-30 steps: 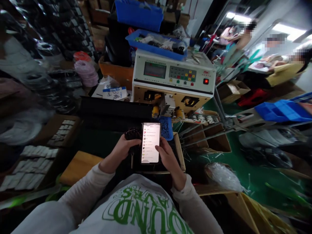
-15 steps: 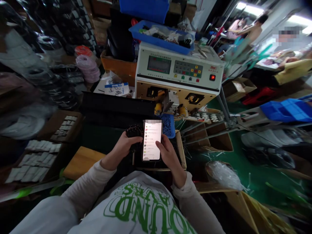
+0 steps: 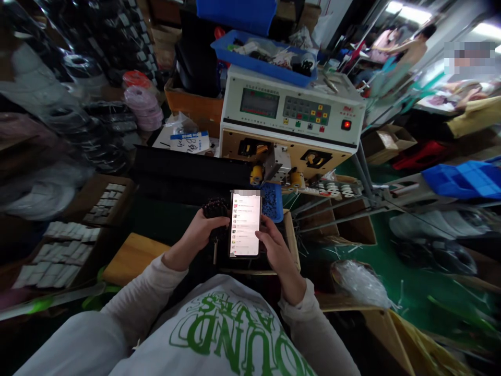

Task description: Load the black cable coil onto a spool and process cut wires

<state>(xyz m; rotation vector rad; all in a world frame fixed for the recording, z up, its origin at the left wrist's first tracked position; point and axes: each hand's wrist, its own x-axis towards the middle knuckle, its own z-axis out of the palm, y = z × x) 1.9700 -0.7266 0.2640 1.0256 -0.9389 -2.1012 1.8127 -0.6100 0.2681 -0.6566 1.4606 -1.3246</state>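
A smartphone (image 3: pixel 246 224) with a lit screen showing a list stands upright before my lap. My right hand (image 3: pixel 276 245) grips its right side, the thumb at the screen's right edge and the other fingers partly hidden behind. My left hand (image 3: pixel 199 230) is closed around a bundle of short black wires (image 3: pixel 215 208) with coppery tips. The left thumb reaches to the phone's left edge; the left fingers are mostly hidden under the bundle. Just beyond the phone, a blue tray (image 3: pixel 274 202) of small dark bits sits below a wire-cutting machine (image 3: pixel 289 109).
On the machine rests a blue bin (image 3: pixel 266 57) of loose parts. Boxes of white pieces (image 3: pixel 58 256) and wrapped coils (image 3: pixel 90 125) crowd the left. To the right are cartons (image 3: pixel 348 222), a bag of clear plastic (image 3: pixel 360 282) and metal rods. Other people sit at tables farther back.
My right thumb has shifted from over the screen to its right edge, and the list on the screen has moved. The view has turned slightly left.
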